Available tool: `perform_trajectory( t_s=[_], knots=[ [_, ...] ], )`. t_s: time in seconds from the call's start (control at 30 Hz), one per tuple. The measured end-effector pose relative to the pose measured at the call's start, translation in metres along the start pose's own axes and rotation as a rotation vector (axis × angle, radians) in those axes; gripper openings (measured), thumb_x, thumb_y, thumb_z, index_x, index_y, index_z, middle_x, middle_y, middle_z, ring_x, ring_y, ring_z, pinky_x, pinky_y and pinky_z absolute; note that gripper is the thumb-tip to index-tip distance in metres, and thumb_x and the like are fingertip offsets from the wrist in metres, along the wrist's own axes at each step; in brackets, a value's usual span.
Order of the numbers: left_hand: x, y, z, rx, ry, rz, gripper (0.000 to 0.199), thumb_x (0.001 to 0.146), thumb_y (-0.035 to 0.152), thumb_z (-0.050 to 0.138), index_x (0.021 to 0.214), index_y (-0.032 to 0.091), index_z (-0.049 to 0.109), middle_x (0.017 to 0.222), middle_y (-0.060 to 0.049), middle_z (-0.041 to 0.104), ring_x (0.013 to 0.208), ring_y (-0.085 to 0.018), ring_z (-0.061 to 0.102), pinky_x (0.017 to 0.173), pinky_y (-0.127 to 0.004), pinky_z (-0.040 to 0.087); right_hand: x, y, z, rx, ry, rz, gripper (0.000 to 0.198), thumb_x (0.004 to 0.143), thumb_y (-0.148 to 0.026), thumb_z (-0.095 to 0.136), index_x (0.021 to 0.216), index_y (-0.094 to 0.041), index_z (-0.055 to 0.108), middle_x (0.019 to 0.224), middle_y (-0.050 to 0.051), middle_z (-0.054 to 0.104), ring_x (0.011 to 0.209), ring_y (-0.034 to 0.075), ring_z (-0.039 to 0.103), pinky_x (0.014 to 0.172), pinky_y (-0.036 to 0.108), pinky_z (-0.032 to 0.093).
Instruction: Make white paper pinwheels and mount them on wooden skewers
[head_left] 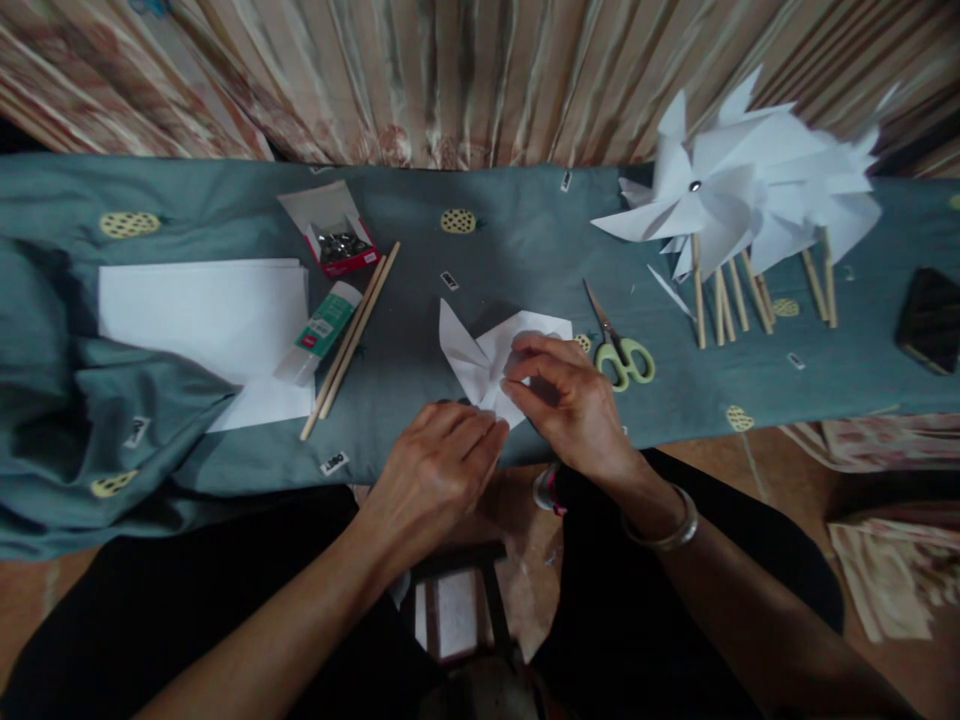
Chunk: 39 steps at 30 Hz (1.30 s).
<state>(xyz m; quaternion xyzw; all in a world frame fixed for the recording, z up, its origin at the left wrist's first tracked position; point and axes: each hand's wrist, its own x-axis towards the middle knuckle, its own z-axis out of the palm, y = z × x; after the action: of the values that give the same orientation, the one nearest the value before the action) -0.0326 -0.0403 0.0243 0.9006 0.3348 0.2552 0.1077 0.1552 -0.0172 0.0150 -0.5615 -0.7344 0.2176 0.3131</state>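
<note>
A white paper pinwheel, partly folded, lies near the front edge of the cloth-covered surface. One pointed blade stands up at its left, while a flatter part spreads out at the back right. My left hand is closed on the paper's near edge, its fingertips mostly hidden. With thumb and fingers pinched at the paper's middle, my right hand covers part of it. Just right of that hand lie scissors with green handles, blades pointing away from me.
On the left are a stack of white paper, a glue stick, two wooden sticks and an open box of metal pins. Several finished pinwheels on sticks lie at the back right. A dark object sits far right.
</note>
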Motion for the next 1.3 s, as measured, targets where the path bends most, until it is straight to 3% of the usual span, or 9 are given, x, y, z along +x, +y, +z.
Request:
perform_trajectory(
  t_s=[0.3, 0.63, 0.97, 1.3],
  knots=[
    [0.000, 0.000, 0.000, 0.001, -0.008, -0.008, 0.014, 0.091, 0.013, 0.055, 0.102, 0.011, 0.065, 0.095, -0.009, 0.073, 0.085, -0.020, 0.065, 0.072, -0.034, 0.053, -0.004, -0.002, 0.001, -0.088, -0.026, -0.074, 0.021, 0.092, -0.022, 0.053, 0.098, -0.025, 0.072, 0.119, 0.007, 0.064, 0.111, 0.025, 0.058, 0.099, 0.045, 0.048],
    [0.000, 0.000, 0.001, 0.006, -0.015, -0.033, 0.015, 0.091, 0.014, 0.055, 0.101, 0.012, 0.065, 0.095, -0.009, 0.071, 0.084, -0.020, 0.062, 0.072, -0.035, 0.051, -0.018, 0.001, 0.004, -0.260, -0.102, -0.164, 0.035, 0.091, -0.015, 0.042, 0.117, -0.021, 0.065, 0.139, 0.011, 0.053, 0.127, 0.032, 0.047, 0.103, 0.053, 0.044],
    [0.001, -0.001, 0.002, 0.026, -0.034, -0.049, 0.017, 0.091, 0.016, 0.053, 0.104, 0.013, 0.064, 0.101, -0.010, 0.068, 0.088, -0.021, 0.059, 0.073, -0.035, 0.049, -0.032, 0.007, 0.018, -0.297, -0.030, -0.238, 0.039, 0.096, -0.019, 0.038, 0.132, -0.026, 0.053, 0.144, 0.011, 0.049, 0.132, 0.032, 0.043, 0.103, 0.054, 0.041],
    [0.007, -0.001, 0.005, 0.102, -0.010, -0.016, 0.015, 0.091, 0.015, 0.055, 0.099, 0.012, 0.066, 0.095, -0.009, 0.070, 0.085, -0.022, 0.059, 0.072, -0.036, 0.045, -0.025, 0.004, 0.009, -0.258, -0.055, -0.191, 0.036, 0.093, -0.016, 0.040, 0.122, -0.022, 0.062, 0.146, 0.011, 0.047, 0.135, 0.030, 0.041, 0.107, 0.052, 0.041]
  ],
)
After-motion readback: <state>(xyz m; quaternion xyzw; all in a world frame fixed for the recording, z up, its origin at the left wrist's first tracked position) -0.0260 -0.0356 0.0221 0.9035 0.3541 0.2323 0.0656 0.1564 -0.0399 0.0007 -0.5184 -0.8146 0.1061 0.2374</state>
